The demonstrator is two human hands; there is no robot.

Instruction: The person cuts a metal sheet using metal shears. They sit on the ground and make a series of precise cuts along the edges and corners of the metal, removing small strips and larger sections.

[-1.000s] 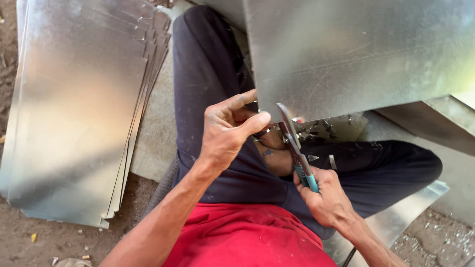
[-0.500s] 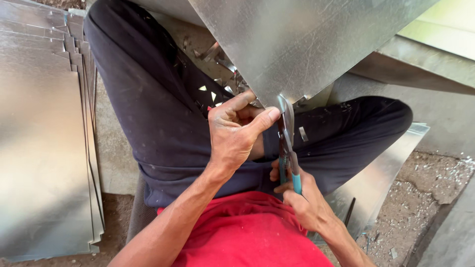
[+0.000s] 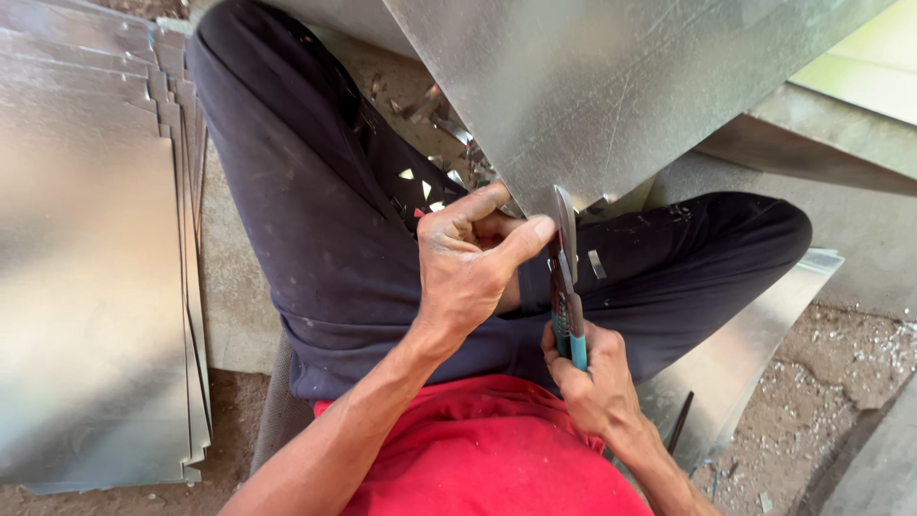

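- A large galvanised metal sheet [image 3: 611, 86] is held over the lap of the seated person, its lower corner pointing down toward the knees.
- The sheet is judged to be thin and light for its size but springy; it would flex and wobble if held far from the cut, and its cut edges are likely sharp.
- The best hold is judged to be close beside the corner being worked, with fingers on the flat face and not along the raw edge.
- The left hand [image 3: 473, 258] is closed at that lower corner of the sheet, thumb stretched toward the blades; what lies under the curled fingers cannot be made out.
- A pair of tin snips [image 3: 565, 277] stands just below the sheet's corner, blades up against the edge, teal grips down.
- The right hand [image 3: 587, 382] is wrapped tightly around the snips' handles, below the sheet.
- Small triangular offcuts [image 3: 420, 186] lie on the dark trousers [image 3: 287, 210], just below the sheet's lower edge.
- A stack of cut sheets [image 3: 86, 248] lies flat well to the left of the held sheet.
- A curved metal strip [image 3: 755, 334] rests below and right of the sheet, on the gritty ground [image 3: 841, 382] strewn with metal scraps.
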